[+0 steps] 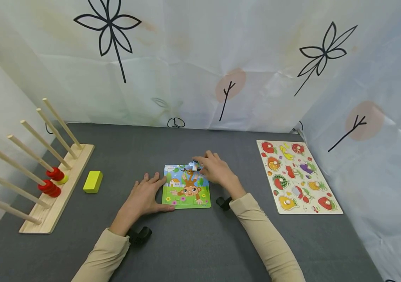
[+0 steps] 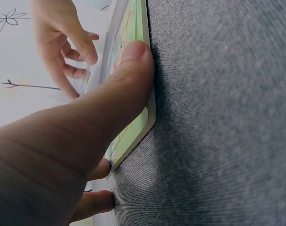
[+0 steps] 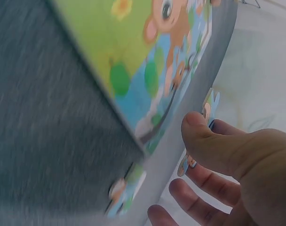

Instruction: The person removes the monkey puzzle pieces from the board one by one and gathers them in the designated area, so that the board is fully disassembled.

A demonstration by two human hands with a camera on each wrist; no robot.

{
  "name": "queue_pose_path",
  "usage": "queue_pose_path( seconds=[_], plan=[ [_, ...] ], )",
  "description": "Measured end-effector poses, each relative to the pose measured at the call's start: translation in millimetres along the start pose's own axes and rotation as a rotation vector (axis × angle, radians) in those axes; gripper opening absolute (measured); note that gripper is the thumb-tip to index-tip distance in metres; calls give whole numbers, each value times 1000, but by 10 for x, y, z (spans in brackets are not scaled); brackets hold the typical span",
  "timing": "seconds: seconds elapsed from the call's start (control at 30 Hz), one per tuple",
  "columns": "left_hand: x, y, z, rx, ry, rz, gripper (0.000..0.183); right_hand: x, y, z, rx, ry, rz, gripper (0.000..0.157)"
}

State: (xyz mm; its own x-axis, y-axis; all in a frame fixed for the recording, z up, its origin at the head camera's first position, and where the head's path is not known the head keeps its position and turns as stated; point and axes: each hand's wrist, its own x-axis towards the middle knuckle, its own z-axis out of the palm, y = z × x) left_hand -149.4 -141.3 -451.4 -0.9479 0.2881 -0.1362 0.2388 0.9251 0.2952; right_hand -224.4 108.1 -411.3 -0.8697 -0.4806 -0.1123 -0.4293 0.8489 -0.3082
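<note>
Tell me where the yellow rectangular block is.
In the head view, the yellow rectangular block lies on the left, just right of the pale wooden peg rack.

Left fingers, right fingers: two sets. One monkey puzzle. One loose piece on the surface; at least one held piece, exact count unclear. One wooden stand with seven pegs and two ring stacks, rings too small to count. One yellow block. One fruit board, eleven large fruits. Two sleeves.
</note>
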Motion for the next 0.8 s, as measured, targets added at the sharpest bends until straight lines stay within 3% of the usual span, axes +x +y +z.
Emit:
queue_pose_path(
  seconds=[0.8],
  plan=[
    [-4,18,-12,-16,11,-19,106,-136,588,-162,-8,-38,126,54]
  ],
)
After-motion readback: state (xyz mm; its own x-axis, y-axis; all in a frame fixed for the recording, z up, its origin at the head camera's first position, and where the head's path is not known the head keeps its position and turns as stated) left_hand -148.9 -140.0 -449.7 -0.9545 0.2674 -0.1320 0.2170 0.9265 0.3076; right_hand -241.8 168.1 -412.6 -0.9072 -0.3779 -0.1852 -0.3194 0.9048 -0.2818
